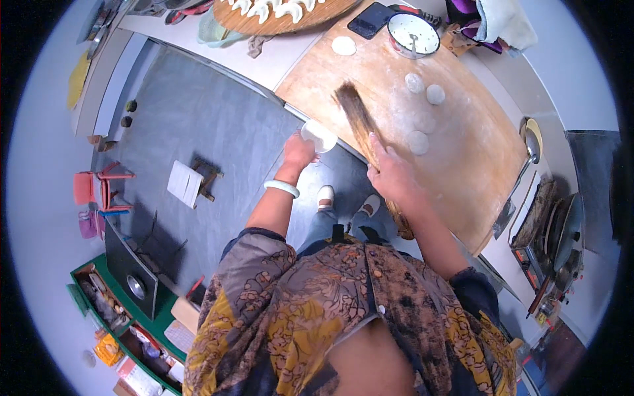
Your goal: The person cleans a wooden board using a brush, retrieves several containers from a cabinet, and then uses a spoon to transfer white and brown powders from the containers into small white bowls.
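Observation:
My right hand (396,173) grips a straw hand brush (364,121), its dark bristle end pointing away over a floured wooden board (460,198). In my left hand (299,151) is a white bowl (319,136), held at the board's near edge, with some pale stuff inside. Several round dough wrappers lie on the board, among them one dough round (343,46) near the far left and another dough round (418,142) beside the brush. Loose flour covers much of the wood. An enamel bowl (413,34) with a spoon in it stands at the board's far side.
Shaped dumplings (262,11) sit on a round wooden board (242,24) at the far left of the counter. A phone (371,20) lies beside the enamel bowl. At right stands a gas stove (532,232). A stool (203,180) and red chair (101,188) stand on the floor.

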### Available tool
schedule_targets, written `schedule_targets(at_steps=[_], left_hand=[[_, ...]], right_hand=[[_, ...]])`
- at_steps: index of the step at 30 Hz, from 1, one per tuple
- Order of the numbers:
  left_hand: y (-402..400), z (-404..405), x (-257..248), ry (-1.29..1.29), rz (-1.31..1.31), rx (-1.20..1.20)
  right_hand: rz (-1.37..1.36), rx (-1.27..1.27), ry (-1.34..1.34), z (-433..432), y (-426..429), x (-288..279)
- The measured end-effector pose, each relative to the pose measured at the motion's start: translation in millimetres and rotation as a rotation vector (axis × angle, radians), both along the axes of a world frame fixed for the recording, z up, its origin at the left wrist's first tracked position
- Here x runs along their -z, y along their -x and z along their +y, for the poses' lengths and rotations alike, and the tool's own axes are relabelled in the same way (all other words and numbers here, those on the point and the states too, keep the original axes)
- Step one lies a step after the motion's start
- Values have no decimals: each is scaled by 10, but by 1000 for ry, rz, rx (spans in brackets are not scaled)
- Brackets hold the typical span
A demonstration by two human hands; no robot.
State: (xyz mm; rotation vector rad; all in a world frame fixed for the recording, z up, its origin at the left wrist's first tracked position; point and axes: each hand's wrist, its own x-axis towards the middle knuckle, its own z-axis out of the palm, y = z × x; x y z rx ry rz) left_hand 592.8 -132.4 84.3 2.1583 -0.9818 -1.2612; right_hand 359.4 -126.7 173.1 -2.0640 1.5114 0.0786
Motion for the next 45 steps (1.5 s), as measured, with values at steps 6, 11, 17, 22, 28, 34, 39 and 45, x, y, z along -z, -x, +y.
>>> schedule_targets(at_steps=[6, 11, 17, 22, 28, 34, 39, 45], left_hand=[[-11, -105, -120, -39, 50, -16], [-110, -96, -122, -14, 47, 64], [-238, -31, -99, -4, 201, -116], [-306, -107, -55, 6, 204, -104], [-371, -139, -149, 9, 229, -136], [-429, -96, 95, 31, 181, 3], [-645, 163, 47, 24, 242, 4], [-490, 230, -334, 29, 181, 100]], right_hand=[[-144, -77, 11, 307, -217, 3], [-181, -75, -46, 528, -281, -98], [-292, 9, 88, 95, -221, -265], [-60, -170, 196, -747, -180, 11], [23, -407, 136, -497, -269, -55], [-151, -210, 94, 302, -182, -166], [-226, -157, 74, 551, -127, 82], [-335, 195, 494, 805, 864, 214]])
